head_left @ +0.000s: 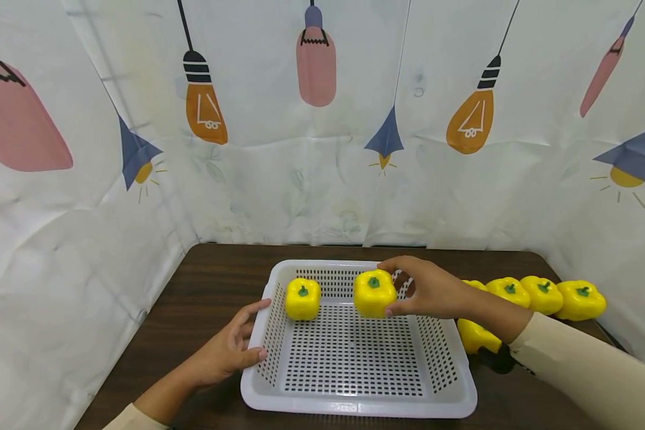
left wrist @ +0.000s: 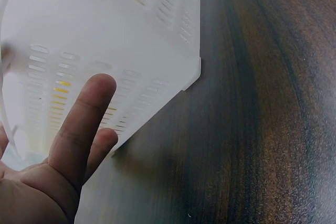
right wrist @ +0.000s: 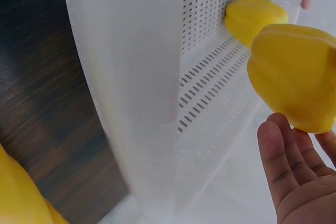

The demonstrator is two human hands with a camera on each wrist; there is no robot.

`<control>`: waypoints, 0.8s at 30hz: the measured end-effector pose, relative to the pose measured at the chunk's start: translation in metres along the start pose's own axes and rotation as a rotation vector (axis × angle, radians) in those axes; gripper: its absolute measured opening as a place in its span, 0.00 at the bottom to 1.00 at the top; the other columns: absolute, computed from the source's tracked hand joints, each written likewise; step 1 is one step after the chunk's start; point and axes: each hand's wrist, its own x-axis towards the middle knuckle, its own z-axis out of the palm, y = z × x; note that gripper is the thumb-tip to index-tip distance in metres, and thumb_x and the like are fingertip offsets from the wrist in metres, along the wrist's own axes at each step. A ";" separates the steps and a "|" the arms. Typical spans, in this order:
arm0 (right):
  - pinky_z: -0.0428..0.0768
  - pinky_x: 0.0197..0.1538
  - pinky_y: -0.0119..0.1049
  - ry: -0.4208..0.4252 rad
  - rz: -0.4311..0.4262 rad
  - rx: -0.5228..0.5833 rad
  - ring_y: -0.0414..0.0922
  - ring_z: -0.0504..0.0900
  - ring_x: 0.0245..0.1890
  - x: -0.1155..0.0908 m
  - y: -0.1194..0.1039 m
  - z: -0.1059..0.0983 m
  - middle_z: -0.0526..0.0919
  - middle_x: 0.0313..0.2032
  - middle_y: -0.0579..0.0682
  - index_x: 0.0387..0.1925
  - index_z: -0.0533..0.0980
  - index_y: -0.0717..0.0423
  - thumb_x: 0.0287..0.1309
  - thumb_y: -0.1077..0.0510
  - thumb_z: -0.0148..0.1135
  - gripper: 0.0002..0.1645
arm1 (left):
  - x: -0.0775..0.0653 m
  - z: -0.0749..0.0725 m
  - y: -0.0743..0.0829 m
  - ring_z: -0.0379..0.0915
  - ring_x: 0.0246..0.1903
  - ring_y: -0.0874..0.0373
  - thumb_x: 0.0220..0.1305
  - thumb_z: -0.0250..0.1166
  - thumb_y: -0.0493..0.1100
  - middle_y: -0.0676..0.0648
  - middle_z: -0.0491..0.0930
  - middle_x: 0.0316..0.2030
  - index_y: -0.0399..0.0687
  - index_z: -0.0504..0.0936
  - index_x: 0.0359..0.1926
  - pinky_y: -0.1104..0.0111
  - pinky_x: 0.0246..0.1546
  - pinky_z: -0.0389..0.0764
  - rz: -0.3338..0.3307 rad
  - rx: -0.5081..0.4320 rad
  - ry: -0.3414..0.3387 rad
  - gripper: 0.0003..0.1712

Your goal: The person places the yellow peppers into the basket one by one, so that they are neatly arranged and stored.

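Observation:
A yellow bell pepper (head_left: 374, 293) with a green stem is held by my right hand (head_left: 430, 289) between thumb and fingers, over the back part of a white perforated basket (head_left: 357, 408). The right wrist view shows the held pepper close up, fingertips at its side. A second yellow bell pepper (head_left: 303, 299) sits inside the basket near its left wall. My left hand (head_left: 223, 352) is at the basket's left side, with the thumb and a fingertip touching the rim. In the left wrist view its fingers (left wrist: 84, 124) extend along the outside of the perforated wall.
To the right of the basket, several more yellow bell peppers (head_left: 581, 300) lie on the dark wooden table (head_left: 223, 269), partly hidden by my right forearm. A patterned white cloth (head_left: 322, 191) hangs behind and beside the table.

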 end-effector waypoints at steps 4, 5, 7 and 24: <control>0.85 0.46 0.39 -0.007 -0.016 -0.003 0.45 0.80 0.47 0.004 -0.004 0.003 0.78 0.57 0.43 0.69 0.70 0.51 0.46 0.39 0.82 0.51 | 0.000 -0.001 -0.001 0.75 0.57 0.29 0.70 0.62 0.33 0.20 0.57 0.67 0.54 0.38 0.79 0.44 0.49 0.83 -0.001 -0.001 0.002 0.50; 0.85 0.46 0.40 -0.008 -0.021 -0.003 0.45 0.80 0.47 0.005 -0.005 0.004 0.78 0.57 0.43 0.69 0.70 0.51 0.46 0.40 0.82 0.51 | -0.001 -0.001 -0.001 0.75 0.57 0.29 0.70 0.62 0.33 0.20 0.58 0.67 0.54 0.38 0.79 0.44 0.49 0.83 0.001 0.000 0.002 0.50; 0.85 0.47 0.41 -0.011 -0.027 -0.005 0.44 0.80 0.47 0.006 -0.007 0.005 0.78 0.57 0.43 0.69 0.70 0.51 0.46 0.40 0.82 0.51 | -0.001 -0.001 -0.002 0.75 0.56 0.29 0.71 0.62 0.33 0.20 0.58 0.67 0.54 0.38 0.79 0.44 0.49 0.83 0.003 -0.002 0.000 0.50; 0.85 0.47 0.45 -0.017 -0.046 0.029 0.48 0.80 0.49 0.022 -0.020 0.021 0.78 0.57 0.41 0.67 0.71 0.48 0.46 0.39 0.82 0.49 | -0.001 0.001 0.000 0.75 0.57 0.29 0.71 0.61 0.33 0.20 0.57 0.66 0.55 0.38 0.79 0.44 0.49 0.83 0.004 0.002 -0.005 0.50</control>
